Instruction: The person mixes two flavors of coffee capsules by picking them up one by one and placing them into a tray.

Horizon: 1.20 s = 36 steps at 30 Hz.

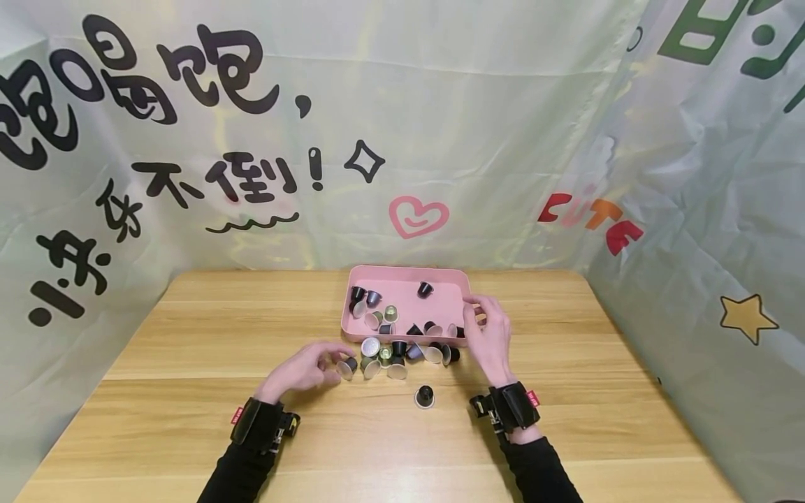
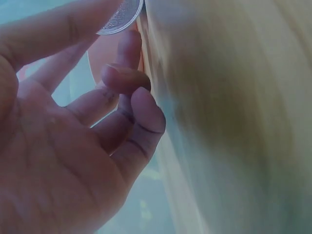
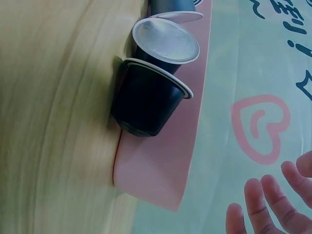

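Observation:
My left hand (image 1: 309, 366) is at the left end of a row of coffee capsules, its thumb and index finger around a tilted dark capsule (image 1: 347, 368) with a pale lid. In the left wrist view that capsule's foil lid (image 2: 127, 18) shows at the top, while the other fingers curl loosely below it. At the tray's right edge, my right hand (image 1: 489, 337) hovers with nothing visible in its loosely bent fingers (image 3: 261, 207). The pink tray (image 1: 409, 274) holds several capsules. A black capsule (image 3: 148, 100) lies by the tray's near wall.
Along the tray's near side lie several more capsules, among them one with a white lid (image 1: 370, 346). A lone black capsule (image 1: 425, 397) stands on the wooden table (image 1: 251, 307) closer to me. Behind the table hangs a printed cloth (image 1: 503, 126).

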Tool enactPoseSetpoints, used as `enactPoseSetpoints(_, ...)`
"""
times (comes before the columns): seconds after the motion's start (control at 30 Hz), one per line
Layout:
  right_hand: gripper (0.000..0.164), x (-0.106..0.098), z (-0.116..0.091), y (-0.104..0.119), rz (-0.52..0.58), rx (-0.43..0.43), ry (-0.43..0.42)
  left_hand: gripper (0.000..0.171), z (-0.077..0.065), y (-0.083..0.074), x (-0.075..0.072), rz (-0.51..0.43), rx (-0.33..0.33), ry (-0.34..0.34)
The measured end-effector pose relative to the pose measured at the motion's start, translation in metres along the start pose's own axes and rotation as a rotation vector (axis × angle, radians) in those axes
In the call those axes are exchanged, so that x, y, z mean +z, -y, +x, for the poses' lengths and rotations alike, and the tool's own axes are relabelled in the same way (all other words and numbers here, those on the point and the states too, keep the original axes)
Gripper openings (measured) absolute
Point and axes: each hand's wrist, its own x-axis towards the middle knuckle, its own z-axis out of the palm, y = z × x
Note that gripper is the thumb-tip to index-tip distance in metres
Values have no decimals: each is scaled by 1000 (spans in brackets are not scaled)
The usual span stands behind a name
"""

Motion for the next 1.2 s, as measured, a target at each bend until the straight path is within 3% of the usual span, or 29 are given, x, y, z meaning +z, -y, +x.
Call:
enactPoseSetpoints(0.57,20,2,-1,1,14,6,29,40,0,0,1,42,-18,31)
enactPoseSetpoints(0.9,19,3,-1,0,15,3,40,28,0,-1,1,37,-63,14)
enactPoseSetpoints(1.2,18,3,-1,0,30,-14,54,29,0,-2,2,22,-108,-26)
